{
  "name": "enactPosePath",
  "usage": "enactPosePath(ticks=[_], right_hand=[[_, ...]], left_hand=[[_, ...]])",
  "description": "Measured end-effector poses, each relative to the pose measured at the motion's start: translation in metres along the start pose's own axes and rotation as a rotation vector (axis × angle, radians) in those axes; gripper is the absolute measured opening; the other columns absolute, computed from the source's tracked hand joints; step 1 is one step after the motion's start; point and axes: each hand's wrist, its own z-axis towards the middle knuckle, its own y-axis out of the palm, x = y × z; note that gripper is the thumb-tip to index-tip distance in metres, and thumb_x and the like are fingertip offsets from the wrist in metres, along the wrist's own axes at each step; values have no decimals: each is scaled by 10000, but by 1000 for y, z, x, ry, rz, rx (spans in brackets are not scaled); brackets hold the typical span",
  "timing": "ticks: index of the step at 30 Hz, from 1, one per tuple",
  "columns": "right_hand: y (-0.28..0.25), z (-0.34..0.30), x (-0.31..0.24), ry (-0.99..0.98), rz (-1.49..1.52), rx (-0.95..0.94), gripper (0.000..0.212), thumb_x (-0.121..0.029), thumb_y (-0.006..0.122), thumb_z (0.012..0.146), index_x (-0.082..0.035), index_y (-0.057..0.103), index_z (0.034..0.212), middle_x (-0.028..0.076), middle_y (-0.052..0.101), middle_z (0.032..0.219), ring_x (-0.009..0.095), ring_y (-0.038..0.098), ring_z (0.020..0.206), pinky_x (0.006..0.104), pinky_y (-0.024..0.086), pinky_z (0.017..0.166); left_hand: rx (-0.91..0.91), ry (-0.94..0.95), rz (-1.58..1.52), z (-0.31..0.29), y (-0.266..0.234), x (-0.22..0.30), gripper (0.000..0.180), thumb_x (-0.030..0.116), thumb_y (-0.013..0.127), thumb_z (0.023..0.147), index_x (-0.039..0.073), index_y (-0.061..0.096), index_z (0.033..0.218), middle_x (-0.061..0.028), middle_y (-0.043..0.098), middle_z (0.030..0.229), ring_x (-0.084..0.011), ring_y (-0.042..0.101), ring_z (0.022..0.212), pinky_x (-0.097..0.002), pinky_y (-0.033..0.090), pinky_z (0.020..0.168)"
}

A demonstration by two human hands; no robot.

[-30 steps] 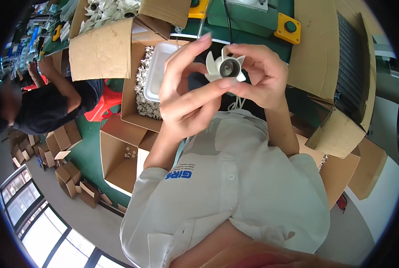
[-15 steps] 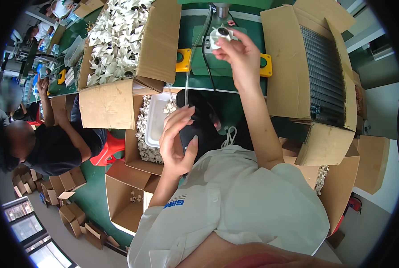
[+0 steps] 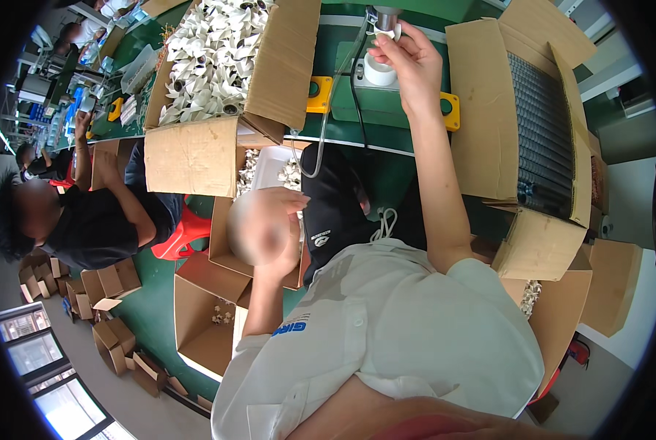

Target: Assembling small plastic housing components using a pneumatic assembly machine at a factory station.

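Note:
My right hand (image 3: 418, 72) reaches up over the bench, its thumb and fingers closed on a white bladed part (image 3: 395, 32). The part is right beside the metal cylinder (image 3: 384, 19) of a bench press, partly hidden by my fingers. Below it, a round white holder (image 3: 378, 72) stands on the green press base (image 3: 348, 100). My left hand (image 3: 263, 229) is low, over a carton (image 3: 229, 254) of small white pieces. A blurred patch covers much of it; the fingers that show stretch out to the right, with nothing visible in them. A white tray (image 3: 271, 160) lies just beyond.
A large carton (image 3: 277, 70) full of white bladed parts (image 3: 218, 55) stands at the left of the press. Another carton (image 3: 482, 110) at the right holds rows of dark parts (image 3: 542, 125). Yellow button boxes (image 3: 450, 111) flank the press. A co-worker (image 3: 100, 227) sits at left.
My right hand has moved up with the white bladed part to the metal cylinder, uncovering the white holder. My left hand has dropped a little, its fingers turned toward the right.

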Motion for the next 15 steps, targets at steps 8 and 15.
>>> enactPosePath(ticks=[8,15], right_hand=[[-5,0,1,-27,42,-9,404,-8,705,877,70,543,1239,167,696,946,205,714,766,252,585,711],[-6,-4,-1,-2,95,-43,417,8,688,878,40,534,1265,157,686,983,206,706,837,258,571,755]], left_hand=[[-7,186,317,76,-37,10,159,-65,558,766,-7,660,874,-112,690,902,-238,606,801,-312,484,751],[-286,-13,616,155,-69,-34,288,36,667,809,50,679,1096,-60,678,1097,-236,628,909,-308,500,818]])
